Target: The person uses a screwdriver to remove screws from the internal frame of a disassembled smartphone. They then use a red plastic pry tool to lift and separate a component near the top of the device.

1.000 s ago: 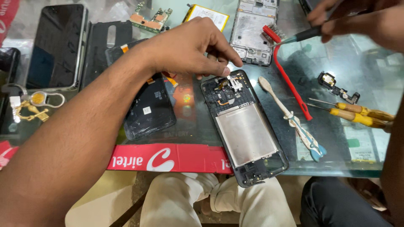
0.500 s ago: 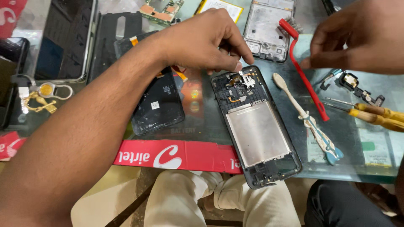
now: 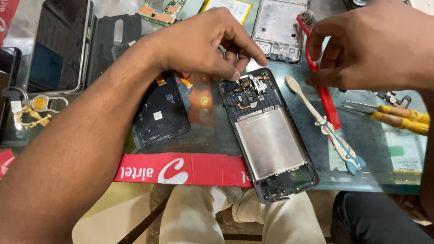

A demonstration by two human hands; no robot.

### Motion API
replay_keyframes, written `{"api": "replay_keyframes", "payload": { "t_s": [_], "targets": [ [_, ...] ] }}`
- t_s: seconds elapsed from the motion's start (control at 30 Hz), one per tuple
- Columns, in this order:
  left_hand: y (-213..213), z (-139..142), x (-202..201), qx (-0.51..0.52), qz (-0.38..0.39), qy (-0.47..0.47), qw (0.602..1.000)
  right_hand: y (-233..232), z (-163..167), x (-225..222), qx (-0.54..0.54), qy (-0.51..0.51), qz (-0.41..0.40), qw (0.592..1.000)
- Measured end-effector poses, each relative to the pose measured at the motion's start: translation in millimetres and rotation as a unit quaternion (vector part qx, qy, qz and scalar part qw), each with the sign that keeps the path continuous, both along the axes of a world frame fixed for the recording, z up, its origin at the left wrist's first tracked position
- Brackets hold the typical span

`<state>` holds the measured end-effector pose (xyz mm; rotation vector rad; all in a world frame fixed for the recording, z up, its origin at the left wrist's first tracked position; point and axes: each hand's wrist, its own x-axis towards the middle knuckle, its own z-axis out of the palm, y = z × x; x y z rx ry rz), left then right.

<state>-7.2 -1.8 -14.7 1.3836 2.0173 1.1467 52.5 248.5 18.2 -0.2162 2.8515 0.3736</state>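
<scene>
Fingers of the left hand (image 3: 203, 40) curl together over the top end of an opened phone frame (image 3: 266, 135), thumb and forefinger tips pinched close just above its small camera parts; whether they clamp a tiny piece I cannot tell. The frame lies on the glass desk (image 3: 208, 122) directly below those fingertips, its bare silver plate stretching away from them toward the desk's near edge, its lower end overhanging a red strip (image 3: 181, 169).

The right hand (image 3: 375, 45) hovers to the right of the frame, its thumb and forefinger brought together at the red-handled brush (image 3: 323, 90); the grip itself is hidden by the hand. Just below and left of those fingers lies a worn toothbrush (image 3: 325, 124) with a pale handle. To their right rest two yellow-handled screwdrivers (image 3: 398, 117).

Under the left wrist sits a black phone panel (image 3: 160, 113) with orange flex cables. Beyond the left knuckles lie a second grey phone frame (image 3: 280, 27) and a green circuit board (image 3: 160, 11). Far to the left of the forearm are a dark phone (image 3: 56, 45) and a keyring (image 3: 34, 106).
</scene>
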Motion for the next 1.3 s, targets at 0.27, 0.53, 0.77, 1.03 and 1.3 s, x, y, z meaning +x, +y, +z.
{"api": "replay_keyframes", "payload": {
  "t_s": [0.27, 0.53, 0.77, 1.03, 1.3],
  "targets": [
    [-2.6, -0.9, -3.5, -0.037, -0.003, -0.045, 0.998, 18.1, -11.1, -2.1, -0.072, 0.115, 0.058, 0.989],
    [-6.2, -12.7, -10.3, -0.046, 0.021, -0.035, 0.998, 22.6, -11.8, 4.7, -0.164, 0.143, 0.025, 0.976],
    [-7.2, -9.8, -8.7, -0.048, 0.018, -0.036, 0.998, 36.9, -9.1, 8.3, -0.234, 0.169, 0.018, 0.957],
    [-11.1, 4.8, -2.1, -0.032, 0.013, -0.034, 0.999, -27.6, 19.4, 126.4, -0.339, 0.106, -0.139, 0.924],
    [-5.9, 12.0, 5.0, -0.062, 0.044, -0.041, 0.996, -10.8, -25.1, 151.5, -0.258, 0.093, 0.053, 0.960]
  ]
}}
